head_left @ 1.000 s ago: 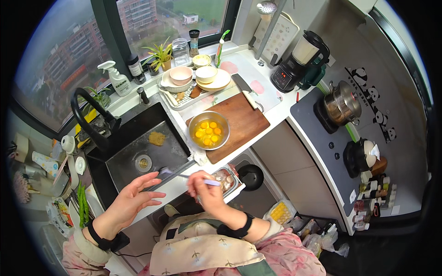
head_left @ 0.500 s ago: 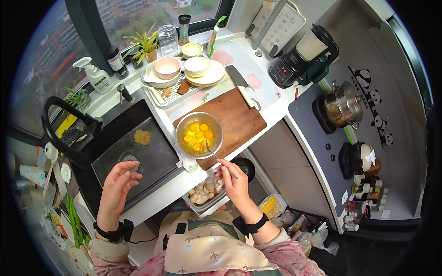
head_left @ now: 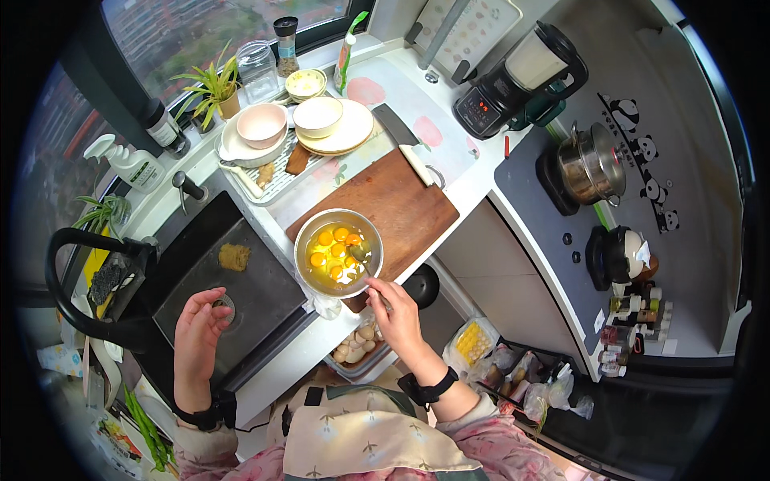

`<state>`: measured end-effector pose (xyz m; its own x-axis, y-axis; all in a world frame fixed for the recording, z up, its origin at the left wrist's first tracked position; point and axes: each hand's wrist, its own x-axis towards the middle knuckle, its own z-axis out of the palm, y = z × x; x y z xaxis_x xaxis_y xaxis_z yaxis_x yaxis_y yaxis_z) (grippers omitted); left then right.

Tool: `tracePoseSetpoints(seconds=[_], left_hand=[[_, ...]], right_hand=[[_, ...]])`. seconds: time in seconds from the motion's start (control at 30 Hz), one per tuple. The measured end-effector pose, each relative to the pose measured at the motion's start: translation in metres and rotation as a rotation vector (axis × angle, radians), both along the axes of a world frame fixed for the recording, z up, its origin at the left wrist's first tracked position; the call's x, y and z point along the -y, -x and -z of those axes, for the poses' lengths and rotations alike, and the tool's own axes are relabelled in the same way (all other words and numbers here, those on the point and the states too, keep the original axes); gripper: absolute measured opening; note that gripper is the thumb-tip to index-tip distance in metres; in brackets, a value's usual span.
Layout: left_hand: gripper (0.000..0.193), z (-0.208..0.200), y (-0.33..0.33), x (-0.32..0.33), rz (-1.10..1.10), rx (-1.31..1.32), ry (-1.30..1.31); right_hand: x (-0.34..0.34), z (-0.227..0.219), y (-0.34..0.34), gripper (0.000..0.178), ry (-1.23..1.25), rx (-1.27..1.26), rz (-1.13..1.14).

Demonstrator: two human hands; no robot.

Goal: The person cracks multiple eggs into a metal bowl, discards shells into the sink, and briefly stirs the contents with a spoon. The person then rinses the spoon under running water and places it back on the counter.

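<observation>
Right-hand fingers (head_left: 389, 287) clamped on a slim metal utensil (head_left: 360, 253)

Its long axis is slanted forward-left, its head dipped among yellow yolks (head_left: 339, 250) in a round silver metal bowl (head_left: 301, 240) at a brown wooden board's (head_left: 409, 212) left edge. Left-hand fingers (head_left: 199, 309), loosely bent, apparently empty, are held farther off, over a black sink (head_left: 269, 297).

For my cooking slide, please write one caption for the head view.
Right hand holds a utensil in a metal bowl of cracked eggs; left hand hovers above the black sink.
</observation>
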<state>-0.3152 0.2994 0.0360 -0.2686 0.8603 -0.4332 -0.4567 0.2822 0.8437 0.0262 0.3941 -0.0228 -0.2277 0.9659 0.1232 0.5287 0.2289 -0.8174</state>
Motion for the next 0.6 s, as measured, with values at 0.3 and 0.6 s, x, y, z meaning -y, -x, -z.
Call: tracePoseSetpoints(seconds=[0.3,0.6], left_hand=[[0.026,0.007,-0.003,-0.027,0.071,-0.001,0.028],[0.026,0.016,0.004,-0.034,0.086,0.029,0.013]], right_hand=[[-0.007,-0.002,0.003,0.017,0.141,-0.138,0.084],[-0.009,-0.010,0.014,0.019,0.308,-0.405,0.169]])
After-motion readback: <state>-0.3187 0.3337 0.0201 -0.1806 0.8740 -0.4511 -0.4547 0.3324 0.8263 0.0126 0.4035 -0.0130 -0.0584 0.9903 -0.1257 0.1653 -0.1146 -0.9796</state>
